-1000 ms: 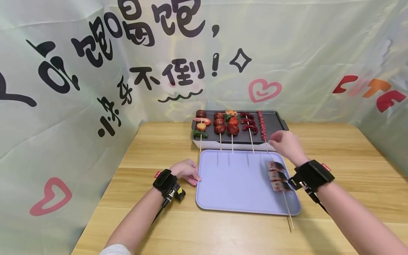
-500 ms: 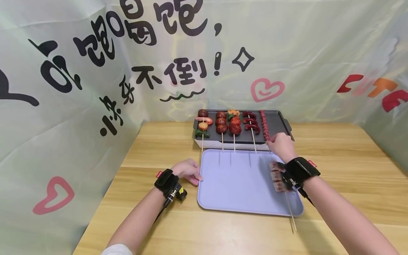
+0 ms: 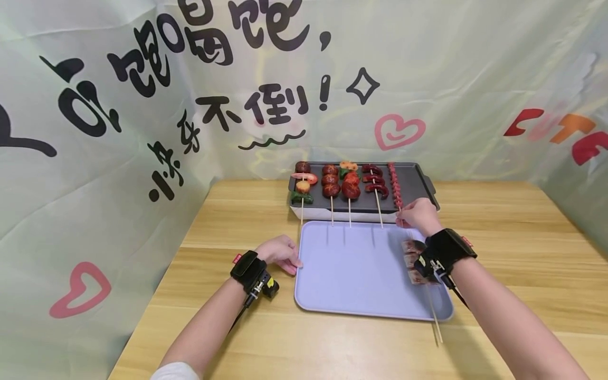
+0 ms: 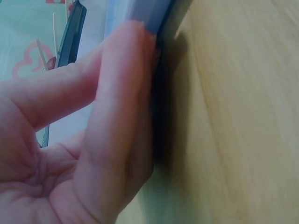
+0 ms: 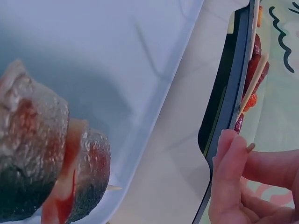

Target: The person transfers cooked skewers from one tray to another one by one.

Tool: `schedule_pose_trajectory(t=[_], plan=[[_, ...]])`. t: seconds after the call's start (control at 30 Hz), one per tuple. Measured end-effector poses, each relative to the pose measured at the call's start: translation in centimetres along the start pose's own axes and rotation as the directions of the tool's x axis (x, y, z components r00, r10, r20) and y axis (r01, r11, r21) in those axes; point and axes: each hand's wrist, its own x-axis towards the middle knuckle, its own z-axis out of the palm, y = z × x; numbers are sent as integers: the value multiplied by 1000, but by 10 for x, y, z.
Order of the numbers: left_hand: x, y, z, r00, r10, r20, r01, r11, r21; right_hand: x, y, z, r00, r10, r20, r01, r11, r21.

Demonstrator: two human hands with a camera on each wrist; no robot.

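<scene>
Our right hand has just pinched the thin red skewer on the far black rectangular griddle, so we seem to control it; our left hand pinches the lilac rectangular tray.

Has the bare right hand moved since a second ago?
Yes. In the head view, the bare right hand has shifted left against the black rectangular grill pan, and now pinches the wooden stick of the thin red skewer.
</scene>
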Motion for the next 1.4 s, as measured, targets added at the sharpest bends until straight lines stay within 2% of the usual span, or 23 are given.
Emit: schedule_pose_trajectory(t=[0.13,0.57,0.77,0.93,1.13,1.4], plan=[[-2,2,0,1000,-6,5,6,1000,-9,1,-1,-1,999,29,31,-31,998,53],[-2,2,-1,1000,-6,8,6,1000,-15,1,1,2,998,52,27,-55,994,96],[-2,2,-1,1000,-8,9,8,1000,-13,2,-1,2,998,53,43,-59,985,161],[-2,2,-1,1000,-6,5,6,1000,-15,-1,-6,-6,993,44,106,-68,969,239],[-2,3,0,1000,-7,7,7,1000,-10,-14,-12,-19,982,32,186,-68,980,186],[0,1,-1,1000,-11,5,11,1000,-27,-37,-3,-28,967,7,254,-56,981,188]])
